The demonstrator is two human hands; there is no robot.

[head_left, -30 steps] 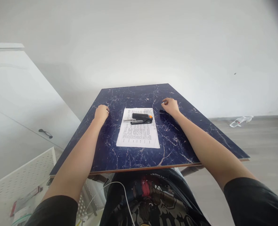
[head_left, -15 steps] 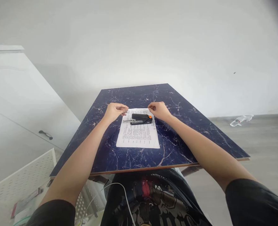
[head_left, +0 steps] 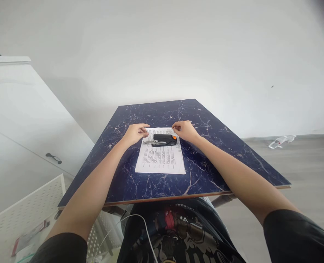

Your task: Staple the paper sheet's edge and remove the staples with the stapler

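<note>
firstly, left hand [head_left: 136,134]: fingers apart, at the far left corner of printed paper [head_left: 162,168]; grip cannot be told. centre, paper flat on marbled tabletop [head_left: 151,186], with a margin before the near edge [head_left: 167,199]; black stapler [head_left: 163,137] lying on the paper, metal arm [head_left: 151,142] jutting left, not taken up; seemingly an early stage. right hand [head_left: 184,130]: fingertips close together at far right corner, clamping unclear; tabletop extends beyond, rightward.

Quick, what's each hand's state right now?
Left hand: partly open, at the paper; no grip visible.
Right hand: curled at the paper's far edge; grip can't be told.
</note>
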